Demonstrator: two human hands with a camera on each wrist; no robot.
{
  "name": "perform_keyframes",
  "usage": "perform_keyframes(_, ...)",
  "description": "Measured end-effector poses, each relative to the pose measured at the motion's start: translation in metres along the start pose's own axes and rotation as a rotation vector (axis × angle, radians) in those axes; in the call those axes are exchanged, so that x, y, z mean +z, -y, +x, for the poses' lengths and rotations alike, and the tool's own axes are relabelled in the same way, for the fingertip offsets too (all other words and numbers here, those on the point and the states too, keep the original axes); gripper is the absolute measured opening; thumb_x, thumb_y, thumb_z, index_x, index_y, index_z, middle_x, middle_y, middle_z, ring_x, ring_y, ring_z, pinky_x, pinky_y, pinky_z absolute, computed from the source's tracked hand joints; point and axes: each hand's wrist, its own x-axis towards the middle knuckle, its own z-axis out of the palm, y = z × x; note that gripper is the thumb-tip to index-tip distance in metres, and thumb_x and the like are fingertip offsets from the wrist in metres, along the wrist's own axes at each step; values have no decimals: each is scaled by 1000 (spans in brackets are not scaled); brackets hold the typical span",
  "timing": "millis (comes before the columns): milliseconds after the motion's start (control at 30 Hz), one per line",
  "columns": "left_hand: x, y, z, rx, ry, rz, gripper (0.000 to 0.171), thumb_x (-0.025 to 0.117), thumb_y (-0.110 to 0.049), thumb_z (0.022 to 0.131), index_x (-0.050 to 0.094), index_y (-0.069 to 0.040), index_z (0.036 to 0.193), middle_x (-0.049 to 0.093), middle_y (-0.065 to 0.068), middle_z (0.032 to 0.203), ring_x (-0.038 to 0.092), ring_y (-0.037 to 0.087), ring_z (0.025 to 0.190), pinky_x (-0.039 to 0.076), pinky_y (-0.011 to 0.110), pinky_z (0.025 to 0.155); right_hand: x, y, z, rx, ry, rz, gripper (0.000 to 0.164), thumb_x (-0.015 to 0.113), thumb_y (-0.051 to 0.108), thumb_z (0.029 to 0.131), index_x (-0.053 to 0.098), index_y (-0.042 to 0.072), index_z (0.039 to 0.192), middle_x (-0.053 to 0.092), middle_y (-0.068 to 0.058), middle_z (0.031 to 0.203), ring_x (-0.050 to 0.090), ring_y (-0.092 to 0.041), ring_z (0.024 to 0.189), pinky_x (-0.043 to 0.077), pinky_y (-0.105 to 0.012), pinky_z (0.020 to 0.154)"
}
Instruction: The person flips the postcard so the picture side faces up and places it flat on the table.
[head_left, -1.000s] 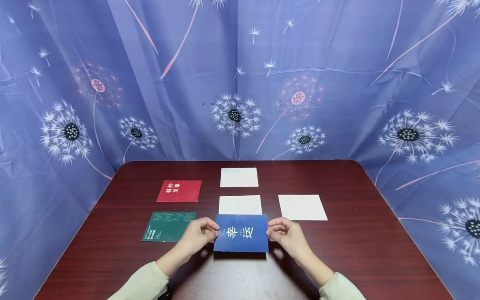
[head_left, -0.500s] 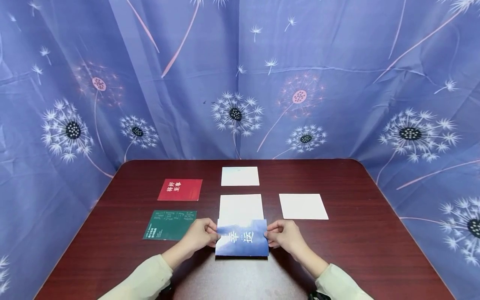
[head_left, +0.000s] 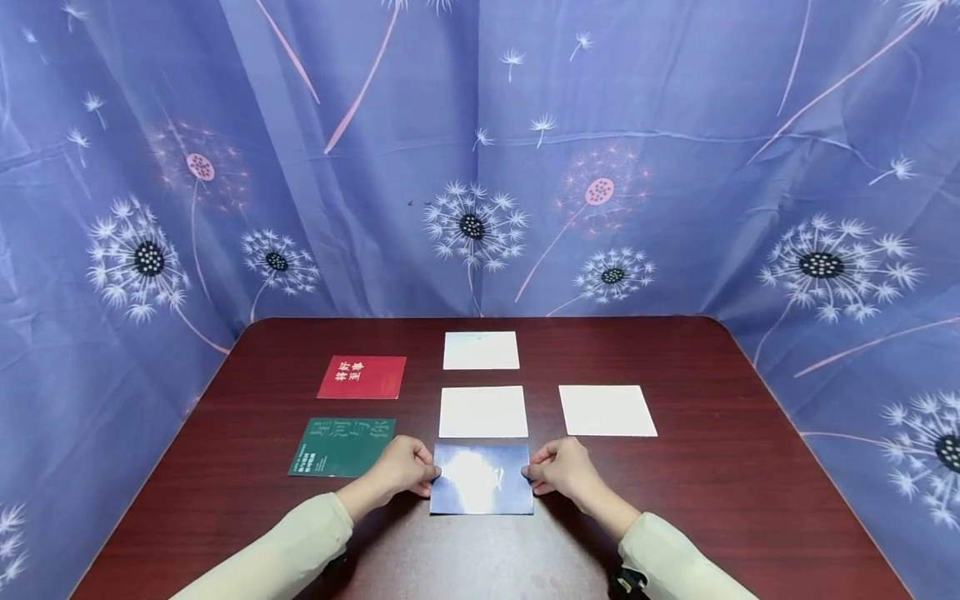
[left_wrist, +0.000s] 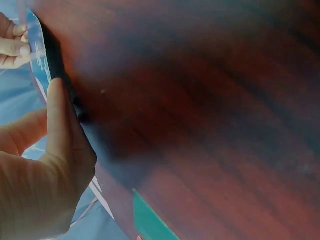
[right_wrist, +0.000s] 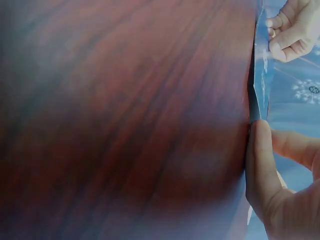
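Observation:
A blue card (head_left: 487,492) with white lettering, washed out by glare in the head view, is close over the tabletop at the near middle. My left hand (head_left: 402,469) pinches its left edge, thumb on the near side. At the opposite edge my right hand (head_left: 564,473) pinches it the same way. Both wrist views show the blue card (left_wrist: 39,50) nearly edge-on between the two hands, slightly bowed. Just beyond its far edge lies a white card (head_left: 483,412). A green card (head_left: 341,447) lies left of my left hand.
A red card (head_left: 362,377) lies behind the green one. Another white card (head_left: 481,351) is at the back middle, and a third white card (head_left: 607,411) lies to the right. The dark red wooden table (head_left: 712,517) meets a blue dandelion-print curtain (head_left: 375,208) behind.
Both hands have lowered the blue card and drawn it slightly toward the body. It now uncovers the middle white card, and glare has spread over its face.

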Motion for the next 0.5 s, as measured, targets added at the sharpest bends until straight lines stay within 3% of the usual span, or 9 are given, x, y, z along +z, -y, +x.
perform_keyframes(233, 1, 4, 0, 1, -6, -8, 15, 66, 12, 78, 54, 5, 72, 58, 6, 60, 56, 9, 44, 56, 29, 50, 0, -3, 0, -25, -6, -27, 11, 72, -10, 75, 61, -12, 77, 67, -19, 66, 66, -23, 53, 58, -34, 54)
perform_keyframes(500, 0, 4, -1, 7, -9, -5, 15, 67, 12, 77, 56, 5, 71, 58, 6, 59, 56, 7, 44, 56, 28, 50, 1, -4, 2, -44, -32, -154, 12, 76, -6, 73, 64, -7, 73, 67, -14, 63, 66, -22, 49, 56, -31, 50)
